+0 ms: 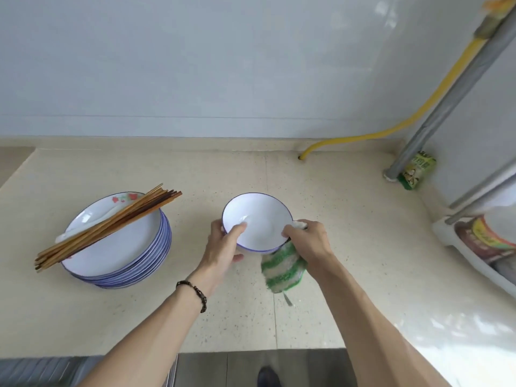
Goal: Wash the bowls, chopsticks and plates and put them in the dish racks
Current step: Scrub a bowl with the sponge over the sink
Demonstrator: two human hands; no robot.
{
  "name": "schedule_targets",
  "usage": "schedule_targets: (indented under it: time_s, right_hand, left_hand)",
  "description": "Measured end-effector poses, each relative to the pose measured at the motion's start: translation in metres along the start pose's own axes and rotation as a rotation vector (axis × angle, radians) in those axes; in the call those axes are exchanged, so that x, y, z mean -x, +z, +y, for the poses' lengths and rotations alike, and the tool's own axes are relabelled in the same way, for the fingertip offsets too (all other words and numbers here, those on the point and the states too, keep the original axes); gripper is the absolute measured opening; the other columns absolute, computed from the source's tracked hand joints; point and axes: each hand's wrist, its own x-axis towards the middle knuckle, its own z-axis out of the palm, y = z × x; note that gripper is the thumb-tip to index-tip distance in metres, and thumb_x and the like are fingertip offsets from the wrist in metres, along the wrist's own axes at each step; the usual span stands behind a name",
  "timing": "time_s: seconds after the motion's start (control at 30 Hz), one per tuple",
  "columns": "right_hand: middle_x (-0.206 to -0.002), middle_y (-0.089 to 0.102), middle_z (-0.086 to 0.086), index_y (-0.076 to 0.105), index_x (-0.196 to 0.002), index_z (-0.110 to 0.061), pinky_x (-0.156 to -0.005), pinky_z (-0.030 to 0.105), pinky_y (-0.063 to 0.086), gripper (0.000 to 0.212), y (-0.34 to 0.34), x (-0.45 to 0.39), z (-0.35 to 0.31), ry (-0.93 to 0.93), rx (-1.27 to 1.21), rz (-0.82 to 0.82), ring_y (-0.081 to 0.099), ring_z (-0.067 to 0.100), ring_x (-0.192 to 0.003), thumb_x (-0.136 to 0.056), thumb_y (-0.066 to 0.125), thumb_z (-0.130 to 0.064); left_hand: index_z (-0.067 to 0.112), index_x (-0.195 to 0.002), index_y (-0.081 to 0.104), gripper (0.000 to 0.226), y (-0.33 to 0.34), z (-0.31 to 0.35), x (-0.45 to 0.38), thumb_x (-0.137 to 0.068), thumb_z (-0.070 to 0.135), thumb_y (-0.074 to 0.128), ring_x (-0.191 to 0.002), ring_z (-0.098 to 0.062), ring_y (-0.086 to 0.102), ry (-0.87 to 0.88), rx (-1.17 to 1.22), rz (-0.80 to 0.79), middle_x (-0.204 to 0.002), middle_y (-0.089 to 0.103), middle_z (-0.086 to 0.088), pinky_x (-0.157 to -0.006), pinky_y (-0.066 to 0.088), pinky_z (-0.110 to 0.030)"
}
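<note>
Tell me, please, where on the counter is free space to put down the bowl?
Bare countertop lies right of the bowl, up to the white tray. More lies between the bowl and the plate stack, and behind toward the wall. The left is crowded: chopsticks overhang the plates.

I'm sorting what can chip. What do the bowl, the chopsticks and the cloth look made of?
Bowl: glazed ceramic or enamel, by its glossy white surface and thin blue rim; which one is unclear. Chopsticks: wood or bamboo, matte brown and tan sticks. Cloth: coarse woven fibre, green and white stripes, limp and fuzzy.
</note>
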Motion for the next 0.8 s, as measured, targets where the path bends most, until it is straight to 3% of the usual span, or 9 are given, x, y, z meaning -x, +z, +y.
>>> schedule_targets:
  time_s: [0.07,0.17,0.37,0.47,0.53,0.63,0.73,0.8]
  right_hand:
    - [-0.067,0.055,0.007,0.064,-0.077,-0.004,-0.057,0.029,0.041,0.003,-0.012,0.024,0.006,0.011,-0.037,0.061,0.051,0.021,-0.061,-0.078,0.066,-0.005]
    - [-0.067,0.055,0.007,0.062,-0.074,-0.007,-0.060,0.032,0.041,0.006,-0.034,0.057,0.024,0.044,-0.115,0.146,0.051,0.021,-0.062,-0.077,0.066,-0.004]
    - [-0.061,0.062,0.003,0.067,-0.072,-0.009,-0.059,0.031,0.047,0.010,-0.102,0.129,0.069,0.051,-0.266,0.316,0.058,0.022,-0.058,-0.079,0.066,-0.002]
    - [-0.080,0.073,0.014,0.073,-0.087,-0.007,-0.069,0.040,0.058,0.004,-0.147,0.170,0.094,0.026,-0.322,0.374,0.068,0.027,-0.071,-0.083,0.073,-0.007]
    - [-0.088,0.075,0.019,0.073,-0.096,-0.003,-0.076,0.045,0.060,0.015,-0.178,0.199,0.113,0.007,-0.358,0.427,0.072,0.029,-0.078,-0.084,0.078,-0.012]
    - [-0.090,0.076,0.019,0.071,-0.098,0.002,-0.075,0.044,0.062,0.027,-0.226,0.244,0.151,0.019,-0.445,0.496,0.074,0.033,-0.083,-0.078,0.084,-0.010]
    - [-0.085,0.076,0.020,0.072,-0.091,0.005,-0.067,0.036,0.060,0.018,-0.269,0.286,0.190,0.080,-0.494,0.563,0.074,0.030,-0.074,-0.076,0.081,0.002]
    - [-0.082,0.075,0.018,0.072,-0.088,0.005,-0.067,0.036,0.060,0.012,-0.294,0.310,0.216,0.113,-0.501,0.640,0.072,0.028,-0.070,-0.078,0.077,0.006]
  left_hand:
    - [0.029,-0.123,0.040,0.042,0.011,0.001,0.017,-0.093,0.042,0.065,-0.108,-0.035,0.066,-0.056,0.121,-0.109,-0.126,0.053,-0.005,-0.080,0.059,-0.044]
    - [0.025,-0.134,0.034,0.050,0.030,-0.001,0.041,-0.096,0.038,0.063,-0.102,-0.034,0.068,-0.104,0.168,-0.238,-0.126,0.055,-0.009,-0.085,0.059,-0.050]
    - [0.025,-0.139,0.034,0.053,0.091,-0.017,0.099,-0.098,0.050,0.055,-0.110,-0.034,0.066,-0.091,0.099,-0.438,-0.133,0.053,-0.008,-0.092,0.056,-0.055]
    - [0.026,-0.139,0.035,0.056,0.131,-0.027,0.135,-0.096,0.058,0.051,-0.113,-0.032,0.064,-0.061,0.043,-0.529,-0.133,0.053,-0.005,-0.094,0.056,-0.053]
    - [0.025,-0.140,0.035,0.062,0.158,-0.036,0.160,-0.093,0.063,0.052,-0.115,-0.031,0.062,-0.044,0.017,-0.567,-0.133,0.052,-0.004,-0.094,0.056,-0.052]
    - [0.026,-0.139,0.036,0.070,0.195,-0.056,0.194,-0.087,0.069,0.055,-0.118,-0.028,0.060,-0.036,-0.069,-0.621,-0.133,0.052,-0.002,-0.092,0.057,-0.047]
    - [0.028,-0.137,0.035,0.054,0.228,-0.072,0.222,-0.095,0.059,0.049,-0.119,-0.025,0.058,0.045,-0.225,-0.678,-0.134,0.050,0.000,-0.080,0.058,-0.034]
    - [0.026,-0.138,0.032,0.059,0.250,-0.083,0.237,-0.094,0.060,0.050,-0.115,-0.024,0.058,0.131,-0.351,-0.713,-0.134,0.048,-0.001,-0.072,0.058,-0.028]
